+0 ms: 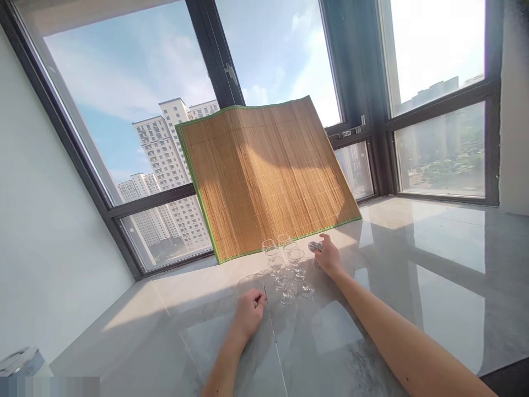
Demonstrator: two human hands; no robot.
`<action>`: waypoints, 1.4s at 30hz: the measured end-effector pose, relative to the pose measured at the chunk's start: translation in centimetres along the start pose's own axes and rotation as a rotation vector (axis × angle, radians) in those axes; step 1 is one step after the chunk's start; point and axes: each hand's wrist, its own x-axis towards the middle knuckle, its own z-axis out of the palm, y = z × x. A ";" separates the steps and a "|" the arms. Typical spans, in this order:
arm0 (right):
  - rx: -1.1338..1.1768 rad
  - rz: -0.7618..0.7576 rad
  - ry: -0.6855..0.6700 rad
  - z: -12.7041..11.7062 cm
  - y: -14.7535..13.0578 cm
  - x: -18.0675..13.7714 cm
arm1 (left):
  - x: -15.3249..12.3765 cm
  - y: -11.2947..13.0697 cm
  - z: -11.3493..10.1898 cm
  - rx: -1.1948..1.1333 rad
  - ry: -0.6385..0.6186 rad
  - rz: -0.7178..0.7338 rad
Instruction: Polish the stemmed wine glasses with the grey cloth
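Several small clear stemmed glasses [285, 267] stand in a close group on the glossy grey stone surface [330, 331], between my two hands. My left hand [248, 313] is closed just to the left and front of them, its fingers curled in. A faint transparent round outline shows just beyond its knuckles; I cannot make out whether it is held. To the right of the glasses, my right hand [328, 256] is closed on a small greyish crumpled cloth [315, 246], with the index finger raised. A faint clear shape shows below the cloth, too indistinct to name.
Behind the glasses a folded bamboo mat [268, 176] with green edging leans against the dark-framed window [363, 99]. A white wall [53, 193] bounds the left side. A pale container [25, 364] is partly visible at the bottom left. Sunlight reflects off the surface at right.
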 end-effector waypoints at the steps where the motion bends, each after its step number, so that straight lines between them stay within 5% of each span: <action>1: 0.000 -0.001 -0.001 0.0 -0.1 0.0 | 0.0 0.0 0.0 0.006 0.007 0.014; 14: -0.034 -0.011 -0.051 -0.2 -0.8 -0.2 | -1.6 2.9 0.6 -0.017 -0.179 0.172; 25: -0.032 0.027 -0.095 -0.4 -1.3 -0.3 | -1.9 3.9 1.7 0.269 -0.434 0.095; 33: -0.056 0.030 -0.117 -0.3 -1.5 -0.4 | -1.6 3.9 1.2 0.305 -0.365 0.135; 42: -0.055 0.035 -0.086 -0.5 -1.4 -0.3 | -0.8 1.5 0.7 0.385 -0.238 0.014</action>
